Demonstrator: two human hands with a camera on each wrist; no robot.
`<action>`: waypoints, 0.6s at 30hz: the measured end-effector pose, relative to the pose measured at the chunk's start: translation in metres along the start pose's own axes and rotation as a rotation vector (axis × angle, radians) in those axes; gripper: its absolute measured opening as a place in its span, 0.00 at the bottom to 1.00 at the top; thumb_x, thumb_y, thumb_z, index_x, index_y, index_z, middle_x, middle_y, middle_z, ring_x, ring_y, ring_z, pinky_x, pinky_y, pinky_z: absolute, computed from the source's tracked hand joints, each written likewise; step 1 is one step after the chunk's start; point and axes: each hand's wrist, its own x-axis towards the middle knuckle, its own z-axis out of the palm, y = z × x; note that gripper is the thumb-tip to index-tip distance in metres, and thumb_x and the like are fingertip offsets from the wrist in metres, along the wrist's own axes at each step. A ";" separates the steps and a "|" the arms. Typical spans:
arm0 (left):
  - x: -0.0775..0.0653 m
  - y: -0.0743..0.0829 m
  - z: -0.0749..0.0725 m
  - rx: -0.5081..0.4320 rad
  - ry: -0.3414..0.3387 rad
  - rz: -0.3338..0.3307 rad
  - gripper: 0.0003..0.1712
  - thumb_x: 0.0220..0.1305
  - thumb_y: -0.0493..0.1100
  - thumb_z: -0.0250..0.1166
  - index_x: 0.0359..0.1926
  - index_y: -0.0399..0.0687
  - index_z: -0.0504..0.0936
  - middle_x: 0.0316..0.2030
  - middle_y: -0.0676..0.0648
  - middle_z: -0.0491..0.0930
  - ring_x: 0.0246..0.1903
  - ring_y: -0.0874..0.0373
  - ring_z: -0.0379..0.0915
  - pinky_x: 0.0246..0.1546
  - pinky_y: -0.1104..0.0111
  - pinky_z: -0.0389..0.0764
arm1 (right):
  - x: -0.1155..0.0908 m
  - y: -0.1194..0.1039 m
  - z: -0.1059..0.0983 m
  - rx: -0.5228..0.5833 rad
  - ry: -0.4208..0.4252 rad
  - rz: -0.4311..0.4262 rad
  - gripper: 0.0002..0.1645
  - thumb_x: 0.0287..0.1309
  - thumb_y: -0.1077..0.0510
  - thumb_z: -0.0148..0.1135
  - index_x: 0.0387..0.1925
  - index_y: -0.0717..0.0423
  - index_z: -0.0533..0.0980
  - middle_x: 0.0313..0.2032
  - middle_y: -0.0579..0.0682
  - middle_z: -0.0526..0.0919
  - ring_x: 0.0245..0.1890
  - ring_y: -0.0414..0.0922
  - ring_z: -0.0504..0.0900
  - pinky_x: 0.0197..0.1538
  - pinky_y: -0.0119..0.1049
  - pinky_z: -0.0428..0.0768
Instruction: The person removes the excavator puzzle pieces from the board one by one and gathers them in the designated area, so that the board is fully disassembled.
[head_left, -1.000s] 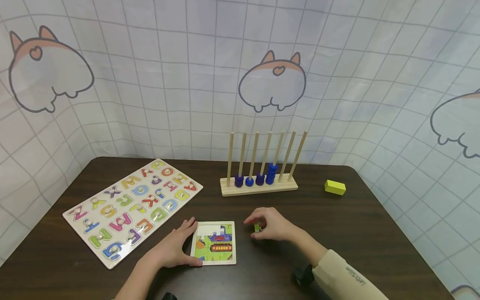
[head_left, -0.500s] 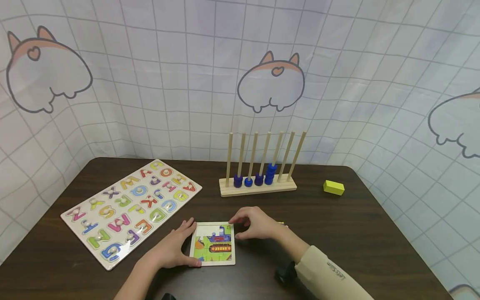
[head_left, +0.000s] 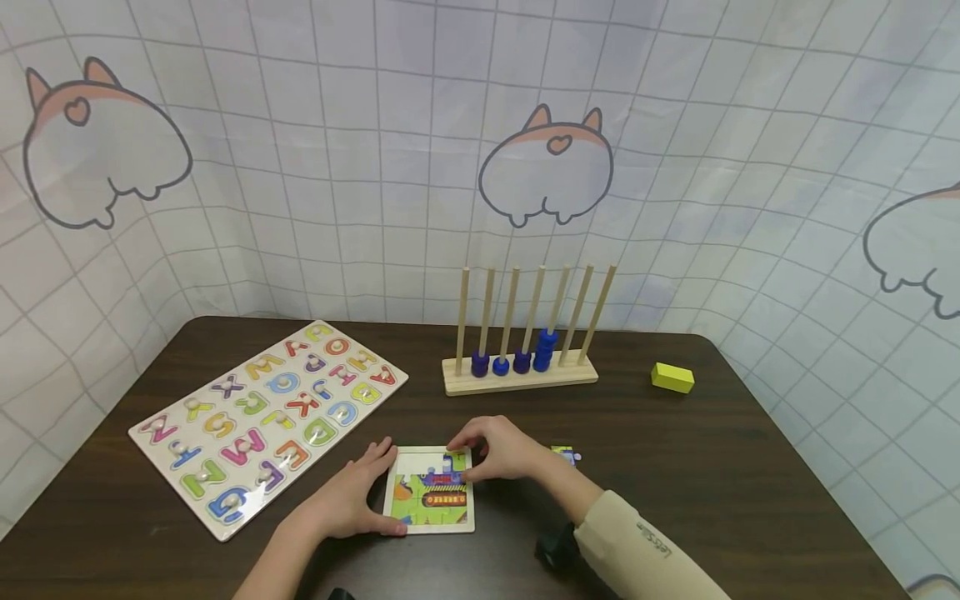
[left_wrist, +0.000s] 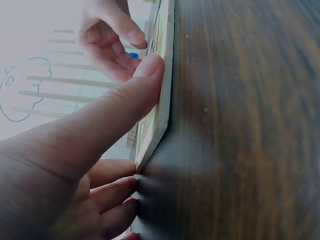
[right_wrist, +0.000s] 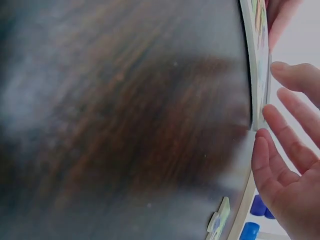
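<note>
A small picture puzzle [head_left: 431, 504] lies flat on the table [head_left: 675, 500] between the person's two hands. The left hand [head_left: 354, 498] braces it, the straight thumb on the near corner beside it and the fingers touching the side of the rim, without curling round it. The right hand [head_left: 504, 450] hovers at the far corner on its own side, thumb and forefinger parted, with nothing visible between them. Just under those fingertips a green corner piece [head_left: 458, 459] appears to sit in its place. A pale unfilled strip shows beyond the left thumb, along the far side.

The step in hand looks like settling that corner piece. The next move probably calls for a light press to check that it lies flush, then reaching back for the loose piece [head_left: 562, 452] just beyond the right forearm and turning it to suit the gap.

Farther beyond the right hand stands a peg rack [head_left: 517, 379]; a yellow block [head_left: 672, 377] lies off to its right. A letter board [head_left: 262, 417] lies beyond the left hand, to its left.
</note>
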 end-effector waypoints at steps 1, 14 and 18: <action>0.000 0.000 0.000 -0.001 -0.001 0.001 0.61 0.36 0.58 0.76 0.66 0.31 0.57 0.67 0.33 0.50 0.66 0.37 0.40 0.60 0.42 0.46 | 0.001 0.000 0.000 -0.006 -0.005 0.001 0.19 0.43 0.58 0.72 0.42 0.56 0.81 0.39 0.47 0.80 0.37 0.41 0.75 0.36 0.27 0.75; 0.002 0.000 0.001 0.008 -0.006 -0.012 0.62 0.35 0.60 0.75 0.66 0.32 0.58 0.67 0.34 0.50 0.66 0.38 0.40 0.60 0.42 0.47 | 0.006 -0.008 -0.001 -0.131 -0.087 -0.016 0.19 0.46 0.59 0.70 0.44 0.52 0.81 0.40 0.46 0.76 0.39 0.42 0.72 0.41 0.29 0.71; 0.002 0.000 0.001 0.006 -0.004 -0.007 0.62 0.35 0.60 0.75 0.65 0.32 0.58 0.67 0.34 0.50 0.66 0.37 0.41 0.60 0.42 0.48 | 0.007 -0.011 -0.001 -0.170 -0.123 -0.001 0.15 0.48 0.59 0.69 0.41 0.50 0.82 0.42 0.45 0.74 0.43 0.41 0.70 0.48 0.33 0.69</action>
